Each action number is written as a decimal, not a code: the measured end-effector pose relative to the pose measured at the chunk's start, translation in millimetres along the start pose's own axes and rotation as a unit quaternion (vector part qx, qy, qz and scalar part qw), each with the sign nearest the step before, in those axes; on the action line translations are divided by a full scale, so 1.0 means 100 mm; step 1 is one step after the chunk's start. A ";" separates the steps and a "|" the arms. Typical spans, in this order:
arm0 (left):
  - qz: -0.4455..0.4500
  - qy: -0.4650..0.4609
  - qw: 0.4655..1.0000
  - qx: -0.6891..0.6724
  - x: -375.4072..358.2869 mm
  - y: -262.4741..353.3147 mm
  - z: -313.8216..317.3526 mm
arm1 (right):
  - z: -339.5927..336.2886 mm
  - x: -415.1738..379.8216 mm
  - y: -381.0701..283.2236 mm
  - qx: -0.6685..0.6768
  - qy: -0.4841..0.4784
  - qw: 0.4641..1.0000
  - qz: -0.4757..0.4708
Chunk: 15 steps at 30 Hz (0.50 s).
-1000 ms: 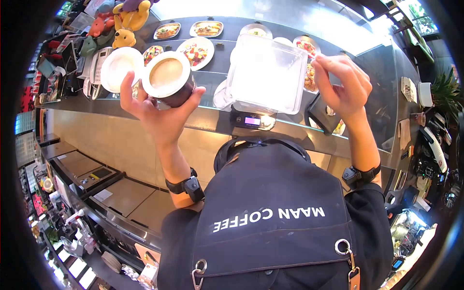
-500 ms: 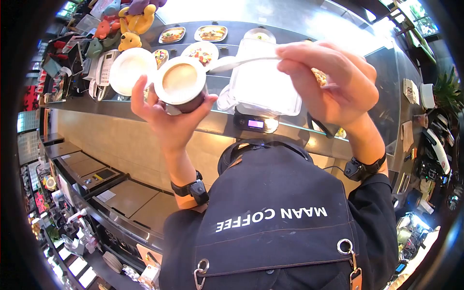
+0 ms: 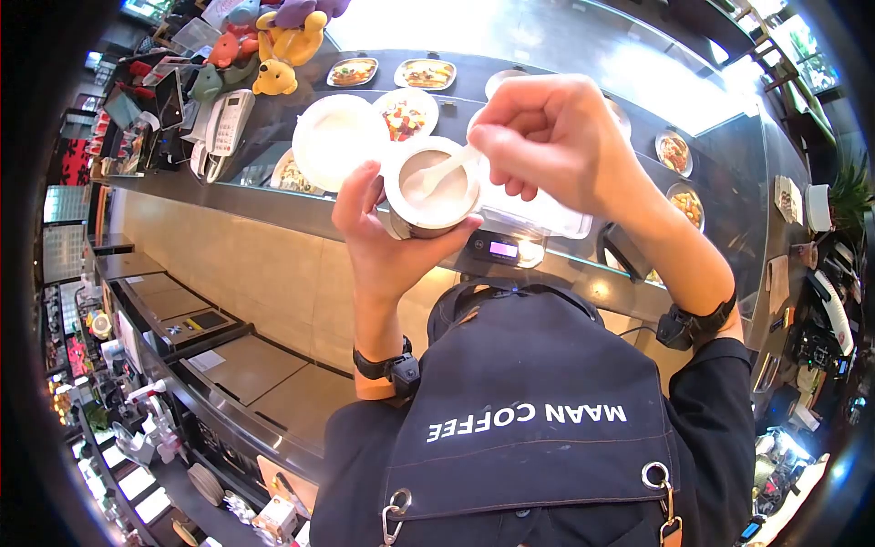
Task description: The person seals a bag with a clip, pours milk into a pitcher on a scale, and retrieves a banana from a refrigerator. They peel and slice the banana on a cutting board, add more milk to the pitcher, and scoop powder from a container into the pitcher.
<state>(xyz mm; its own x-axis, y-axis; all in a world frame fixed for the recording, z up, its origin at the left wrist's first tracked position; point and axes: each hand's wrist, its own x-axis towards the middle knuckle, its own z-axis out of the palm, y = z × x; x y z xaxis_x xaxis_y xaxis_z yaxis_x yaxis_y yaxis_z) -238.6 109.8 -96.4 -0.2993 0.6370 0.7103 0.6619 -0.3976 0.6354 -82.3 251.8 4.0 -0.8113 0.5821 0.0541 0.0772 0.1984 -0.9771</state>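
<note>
My left hand grips a dark round jar with a white rim, full of pale beige powder, and holds it up over the counter edge. My right hand pinches a white plastic spoon, whose bowl dips into the powder in the jar. Behind the hands a clear square container sits on a small black digital scale with a lit display. The jar's white lid lies on the glass counter to the left.
Plates of display food line the dark counter behind glass. A white telephone and plush toys stand at the left. A black card reader sits right of the scale. Steel worktops lie below left.
My right hand went from the container's right side, took up the white spoon and swung left to the jar. The jar moved right, in front of the container.
</note>
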 end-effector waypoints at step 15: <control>0.002 0.048 0.993 0.104 0.08 -0.01 -0.29 | -0.57 -0.15 0.20 0.160 0.067 0.983 0.054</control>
<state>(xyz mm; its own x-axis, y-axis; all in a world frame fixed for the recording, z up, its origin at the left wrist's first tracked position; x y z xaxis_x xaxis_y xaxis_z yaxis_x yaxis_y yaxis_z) -261.7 95.9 -83.1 -0.3537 0.5665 0.7443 0.7884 -0.2477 0.5631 -35.4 292.3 -4.9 -0.7225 0.6897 -0.0480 -0.0452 -0.1165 -0.9922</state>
